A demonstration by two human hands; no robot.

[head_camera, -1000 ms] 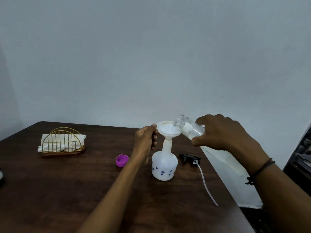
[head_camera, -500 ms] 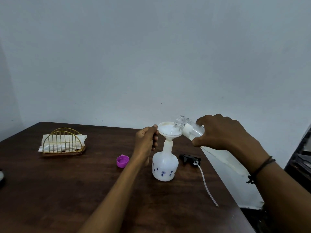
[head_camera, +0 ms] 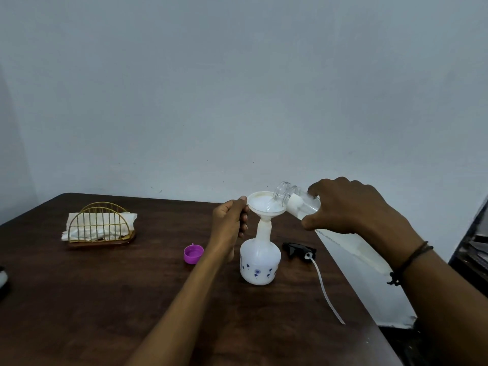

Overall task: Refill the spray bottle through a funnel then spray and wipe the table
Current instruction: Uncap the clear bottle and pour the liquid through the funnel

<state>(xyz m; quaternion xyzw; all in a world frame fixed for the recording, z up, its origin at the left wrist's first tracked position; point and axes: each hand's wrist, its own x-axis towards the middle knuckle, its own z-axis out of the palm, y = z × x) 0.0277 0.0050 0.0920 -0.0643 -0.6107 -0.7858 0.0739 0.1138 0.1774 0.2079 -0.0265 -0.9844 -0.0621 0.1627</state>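
Observation:
A white spray bottle (head_camera: 260,262) with small blue flowers stands uncapped on the dark wooden table (head_camera: 105,299). A white funnel (head_camera: 265,206) sits in its neck. My left hand (head_camera: 229,223) grips the funnel's left rim. My right hand (head_camera: 346,204) holds a clear plastic bottle (head_camera: 293,198) tilted with its open mouth over the funnel, and clear liquid runs into it. The black trigger sprayer head (head_camera: 297,249) with its white dip tube (head_camera: 326,291) lies on the table just right of the spray bottle.
A purple cap (head_camera: 193,254) lies open side up left of the spray bottle. A gold wire holder (head_camera: 99,224) with white napkins stands at the back left. The table's right edge runs close to the sprayer tube. A dark object (head_camera: 2,281) sits at the left border.
The pouring goes on with both hands in almost the same place. The clear bottle is tipped a little further toward the funnel.

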